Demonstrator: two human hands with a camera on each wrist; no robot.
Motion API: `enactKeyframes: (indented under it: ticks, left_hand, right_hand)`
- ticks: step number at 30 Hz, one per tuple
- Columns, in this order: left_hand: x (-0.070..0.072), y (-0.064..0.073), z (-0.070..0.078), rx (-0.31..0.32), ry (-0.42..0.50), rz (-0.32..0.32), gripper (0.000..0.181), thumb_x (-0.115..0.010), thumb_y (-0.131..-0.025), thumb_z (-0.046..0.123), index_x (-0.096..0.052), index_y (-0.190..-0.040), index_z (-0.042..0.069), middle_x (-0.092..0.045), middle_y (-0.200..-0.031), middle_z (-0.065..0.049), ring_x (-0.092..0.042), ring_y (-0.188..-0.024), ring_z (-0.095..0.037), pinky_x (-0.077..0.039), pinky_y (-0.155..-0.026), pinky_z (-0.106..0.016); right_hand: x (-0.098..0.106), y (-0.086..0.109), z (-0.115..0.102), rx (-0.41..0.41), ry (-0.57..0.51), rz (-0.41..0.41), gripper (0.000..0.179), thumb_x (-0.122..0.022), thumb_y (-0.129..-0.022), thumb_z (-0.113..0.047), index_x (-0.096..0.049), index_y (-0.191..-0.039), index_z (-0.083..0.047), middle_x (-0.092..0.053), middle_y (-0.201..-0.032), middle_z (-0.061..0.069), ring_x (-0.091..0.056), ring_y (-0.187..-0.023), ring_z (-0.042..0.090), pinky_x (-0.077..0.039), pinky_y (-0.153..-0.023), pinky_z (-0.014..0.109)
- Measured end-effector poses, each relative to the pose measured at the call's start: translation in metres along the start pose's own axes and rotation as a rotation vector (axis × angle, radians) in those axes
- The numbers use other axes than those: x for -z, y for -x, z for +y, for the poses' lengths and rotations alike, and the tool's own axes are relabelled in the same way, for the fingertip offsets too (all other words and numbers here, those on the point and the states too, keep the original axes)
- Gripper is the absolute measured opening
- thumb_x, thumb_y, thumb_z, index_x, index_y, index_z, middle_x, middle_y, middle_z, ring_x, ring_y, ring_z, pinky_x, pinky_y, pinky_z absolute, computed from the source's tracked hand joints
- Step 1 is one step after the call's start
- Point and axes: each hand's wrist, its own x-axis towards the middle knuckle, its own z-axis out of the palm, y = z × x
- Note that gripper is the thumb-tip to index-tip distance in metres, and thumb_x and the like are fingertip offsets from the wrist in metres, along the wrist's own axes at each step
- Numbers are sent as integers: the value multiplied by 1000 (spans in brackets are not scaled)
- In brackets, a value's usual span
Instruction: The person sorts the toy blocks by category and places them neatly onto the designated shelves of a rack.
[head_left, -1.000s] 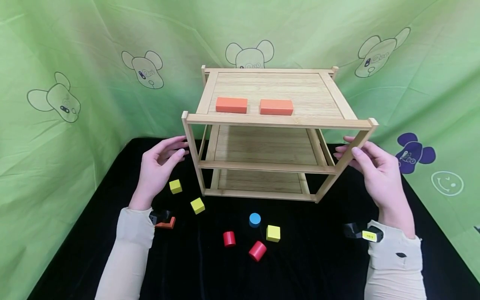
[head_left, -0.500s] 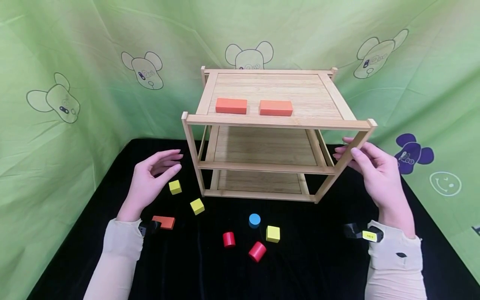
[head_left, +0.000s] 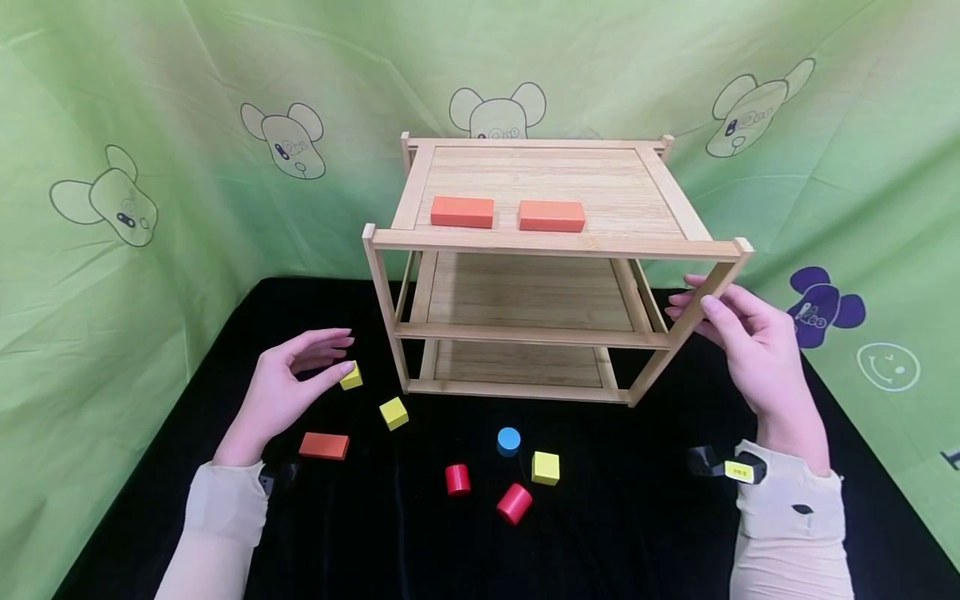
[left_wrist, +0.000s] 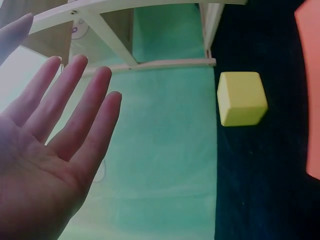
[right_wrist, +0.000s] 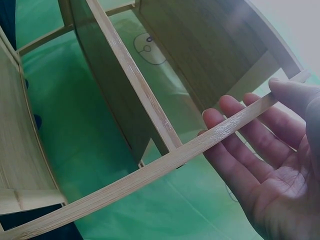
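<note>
A three-tier wooden shelf rack [head_left: 525, 243] stands in the middle of the head view. My right hand [head_left: 757, 342] holds its right front post [right_wrist: 200, 145], thumb on the near side and fingers behind it. My left hand [head_left: 288, 387] is in the air left of the rack, fingers extended and holding nothing. Its thumb overlaps a yellow cube [head_left: 351, 377] in the head view. Nearer the wrist lies an orange rectangular block [head_left: 325, 446]. Another yellow cube [head_left: 394, 413] sits just right of the hand.
Two orange blocks [head_left: 462, 212] lie on the top shelf. In front of the rack on the black cloth [head_left: 615, 533] are a blue cylinder [head_left: 508, 442], a third yellow cube [head_left: 545, 468] and two red cylinders [head_left: 514, 504]. A green curtain [head_left: 187, 208] surrounds the table.
My left hand has drawn away from the rack's left post, moving left and toward me, uncovering the orange block. The right hand stays at the right post.
</note>
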Motion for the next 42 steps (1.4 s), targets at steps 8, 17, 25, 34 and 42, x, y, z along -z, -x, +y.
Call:
enactKeyframes:
  ticks: [8,17,25,34,42]
  left_hand:
    - [5,12,-13,57,-34,-93,45,-82,-90,18,-67,-132,19,-70,-124,-3,-67,-110,-22,-53,-92,-26]
    - [9,26,-28,167,-55,-236,54,-88,-84,24,-67,-130,5,-71,-120,-2,-66,-108,-21,-55,-91,-32]
    - [13,30,-34,224,-47,-411,48,-88,-82,25,-71,-123,5,-71,-120,-6,-67,-104,-26,-57,-90,-37]
    - [16,31,-35,246,-74,-571,48,-89,-80,26,-72,-120,5,-70,-114,-6,-66,-102,-24,-56,-89,-33]
    - [18,32,-35,261,-153,-645,44,-90,-74,17,-73,-114,9,-67,-97,1,-63,-88,-20,-54,-78,-28]
  right_hand:
    - [1,-1,2,11,-19,-11,30,-47,-105,5,-55,-131,19,-72,-108,19,-71,-103,24,-54,-93,28]
    - [1,-1,2,5,-7,-8,31,-47,-105,5,-55,-132,19,-73,-108,18,-71,-104,23,-54,-92,27]
    - [2,-1,2,-2,-4,-4,30,-48,-106,4,-56,-132,17,-73,-108,18,-71,-103,23,-55,-90,27]
    - [2,0,0,-12,25,-3,31,-48,-106,2,-57,-132,15,-74,-107,15,-72,-103,21,-56,-87,25]
    - [1,-1,0,-11,32,2,31,-49,-106,2,-56,-132,16,-74,-107,14,-72,-102,20,-56,-87,25]
